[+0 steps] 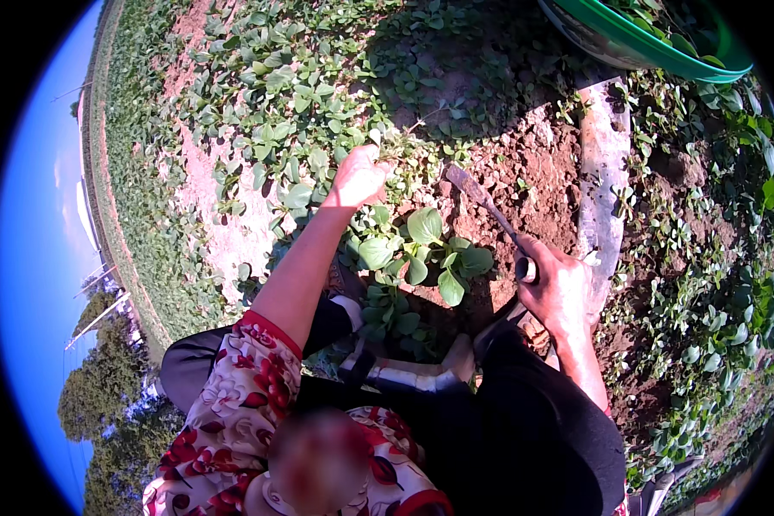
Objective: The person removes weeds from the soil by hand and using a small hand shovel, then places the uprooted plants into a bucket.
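My right hand (551, 284) grips the handle of a small hand hoe (484, 197), whose rusty flat blade points up and left over crumbly brown soil (535, 187). My left hand (359, 177) is closed at the edge of low weeds and small leafy plants (409, 158), left of the blade; whether stems are between its fingers cannot be told. Broad-leaved green plants (426, 251) stand between my two forearms, nearer my body. Darker leafy plants (393, 316) grow in shade just below them.
A green-rimmed tub (696, 71) holding leaves stands at the upper right. A pale strip, perhaps a flattened hose (603, 168), runs down from it past my right hand. A low frame (406, 374) lies between my legs. Leafy crop rows (284, 84) spread on both sides.
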